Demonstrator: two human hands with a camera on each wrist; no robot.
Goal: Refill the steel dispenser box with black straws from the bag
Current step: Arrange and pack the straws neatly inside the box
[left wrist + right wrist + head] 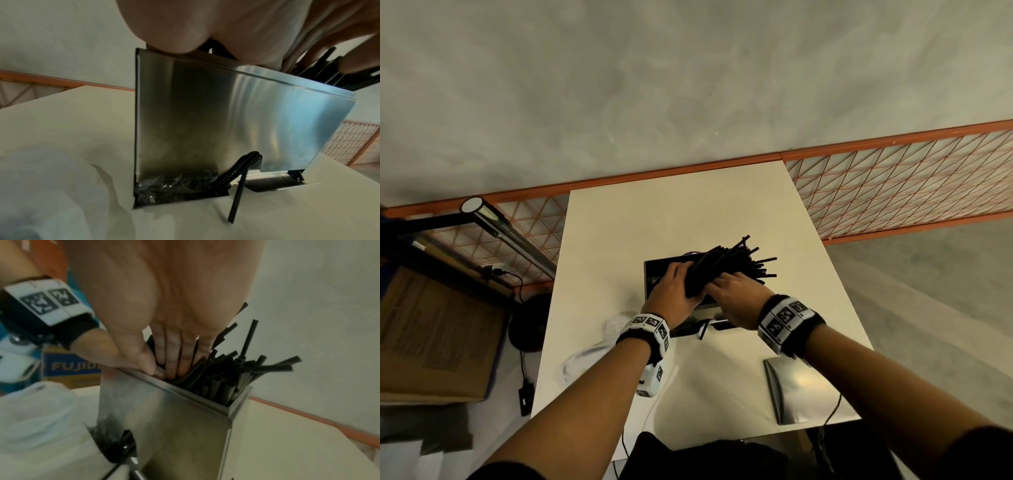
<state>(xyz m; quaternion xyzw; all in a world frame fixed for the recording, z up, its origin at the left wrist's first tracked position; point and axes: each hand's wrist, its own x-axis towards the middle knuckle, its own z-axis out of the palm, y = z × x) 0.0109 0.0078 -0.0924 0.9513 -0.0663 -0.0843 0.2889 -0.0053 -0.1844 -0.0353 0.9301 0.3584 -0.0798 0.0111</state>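
The steel dispenser box [652,270] stands open-topped in the middle of the white table [688,212]. A thick bundle of black straws [732,262] slants out of its top, ends fanned to the right. My left hand [671,291] grips the bundle from the left and my right hand [736,298] holds it from the right, both just above the rim. In the right wrist view my right hand's fingers [172,356] lie along the straws [226,379] inside the box [164,418]. In the left wrist view one loose straw [236,199] leans at the bottom slot of the box [226,121].
A crumpled white plastic bag [589,349] lies left of the box. The steel lid [801,390] lies at the table's front right. A cardboard carton [434,335] and a lamp [510,236] stand left of the table. An orange mesh rail [893,185] runs behind it.
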